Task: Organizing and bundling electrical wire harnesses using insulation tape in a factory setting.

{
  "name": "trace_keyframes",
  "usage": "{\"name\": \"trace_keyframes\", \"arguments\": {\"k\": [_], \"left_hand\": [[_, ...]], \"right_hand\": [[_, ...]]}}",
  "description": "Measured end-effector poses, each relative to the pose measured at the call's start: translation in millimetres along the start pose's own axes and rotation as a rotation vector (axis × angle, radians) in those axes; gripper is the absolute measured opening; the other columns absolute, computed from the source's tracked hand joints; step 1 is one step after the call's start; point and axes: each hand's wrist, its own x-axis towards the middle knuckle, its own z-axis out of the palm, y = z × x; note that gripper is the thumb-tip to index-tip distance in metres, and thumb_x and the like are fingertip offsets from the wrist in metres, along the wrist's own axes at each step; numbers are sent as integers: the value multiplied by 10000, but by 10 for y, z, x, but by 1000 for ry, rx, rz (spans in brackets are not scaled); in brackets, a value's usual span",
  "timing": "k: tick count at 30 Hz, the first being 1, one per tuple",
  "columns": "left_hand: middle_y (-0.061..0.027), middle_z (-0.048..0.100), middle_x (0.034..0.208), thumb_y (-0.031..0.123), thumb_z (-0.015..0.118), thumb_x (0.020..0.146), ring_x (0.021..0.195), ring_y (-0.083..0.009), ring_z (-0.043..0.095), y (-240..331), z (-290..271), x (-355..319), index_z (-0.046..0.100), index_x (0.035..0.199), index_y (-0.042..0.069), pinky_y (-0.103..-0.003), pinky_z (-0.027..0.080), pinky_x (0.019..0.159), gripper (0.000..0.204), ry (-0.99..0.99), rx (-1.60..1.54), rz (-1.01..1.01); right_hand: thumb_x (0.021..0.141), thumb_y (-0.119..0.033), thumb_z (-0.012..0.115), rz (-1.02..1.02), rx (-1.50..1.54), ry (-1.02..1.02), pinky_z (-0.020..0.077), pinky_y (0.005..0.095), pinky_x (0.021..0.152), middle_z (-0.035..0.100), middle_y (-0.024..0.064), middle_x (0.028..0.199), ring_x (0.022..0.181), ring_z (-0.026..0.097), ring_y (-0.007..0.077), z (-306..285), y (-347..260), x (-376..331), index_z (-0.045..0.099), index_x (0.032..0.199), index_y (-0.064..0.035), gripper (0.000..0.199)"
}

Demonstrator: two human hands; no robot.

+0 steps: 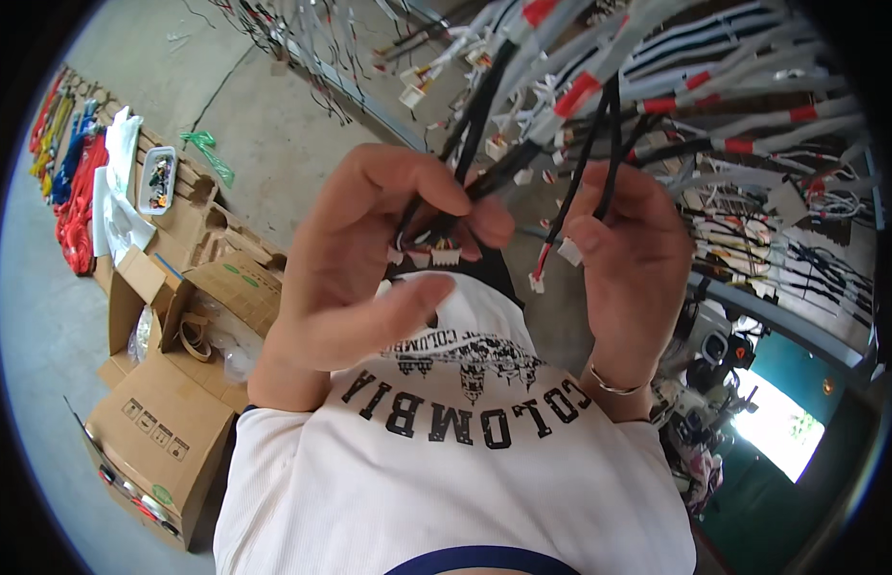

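1. Along the far left of the floor [264,125] lie coils of red, yellow and blue wire [74,182], with a small clear tray [158,179] of mixed parts resting on the top edge of the open cardboard boxes [168,383] beside them; what the parts are is too small to tell.
2. The left hand [355,264] is raised in front of the chest, its fingers curled shut around a bundle of black cables [484,144]. Thumb and forefinger pinch just above the small white connectors [434,255], which hang below the fingertips, probably so the plug ends stay fanned out and readable.
3. The right hand [630,278] is closed on a thinner black lead [599,153], held taut from above; its white plug with red wires [551,264] dangles at the thumb side, just beside the left hand's connectors but not touching them.
4. Both cables run up into the wiring harness board [752,125] at the upper right, where white-sleeved, red-taped branches are strung; exactly where each lead joins is lost in the tangle.
5. The palms are turned away, and the white shirt [446,460] hides everything below the wrists.
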Motion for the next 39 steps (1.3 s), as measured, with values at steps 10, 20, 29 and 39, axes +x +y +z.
{"name": "trace_keyframes", "arguments": {"k": [10, 20, 29, 39], "left_hand": [[-206, 601, 1149, 42, 476, 955, 1029, -313, 625, 96, -140, 17, 470, 1202, -54, -365, 499, 862, 265, -132, -382, -262], [-227, 620, 1025, 38, 454, 898, 766, -206, 576, 191, -295, 66, 438, 1303, -34, -297, 442, 656, 412, 50, -274, -64], [-137, 612, 903, 20, 580, 742, 655, -122, 511, 170, -331, 65, 681, 991, -68, -234, 370, 551, 283, -98, 389, 252], [-168, 626, 867, 75, 766, 648, 759, -218, 591, 354, -189, -23, 647, 870, -97, -285, 452, 646, 305, -66, 148, -20]], "right_hand": [[771, 53, 695, -372, -424, -66, 392, 245, 665, 516, 68, 947, 762, 485, 104, 321, 3, -23, 574, 977, 46, 239], [882, 50, 580, -3, -21, -273, 464, 196, 698, 598, 52, 891, 774, 570, 70, 376, 70, 24, 545, 1000, 42, 123], [858, 55, 621, 154, -18, -342, 522, 218, 722, 619, 86, 948, 825, 615, 109, 289, 92, -59, 608, 1016, 70, 159], [859, -24, 659, 119, 516, -218, 495, 259, 735, 639, 126, 958, 832, 617, 155, 320, 199, -47, 583, 1018, 18, 182]]}}
